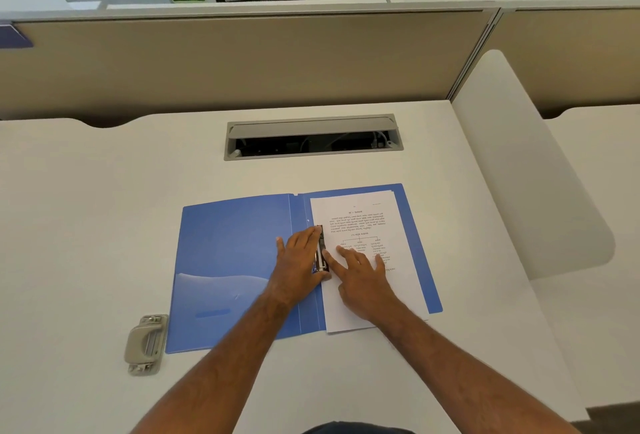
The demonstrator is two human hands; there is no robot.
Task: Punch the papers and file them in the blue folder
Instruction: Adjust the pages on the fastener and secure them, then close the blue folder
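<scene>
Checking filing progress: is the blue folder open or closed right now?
Open. The blue folder lies spread flat on the desk, its cover to the left, papers on its right half, both hands at the fastener clip.

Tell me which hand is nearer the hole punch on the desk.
Left. The left hand rests on the folder's metal clip, up and to the right of the hole punch. The right hand lies farther right, on the papers.
</scene>
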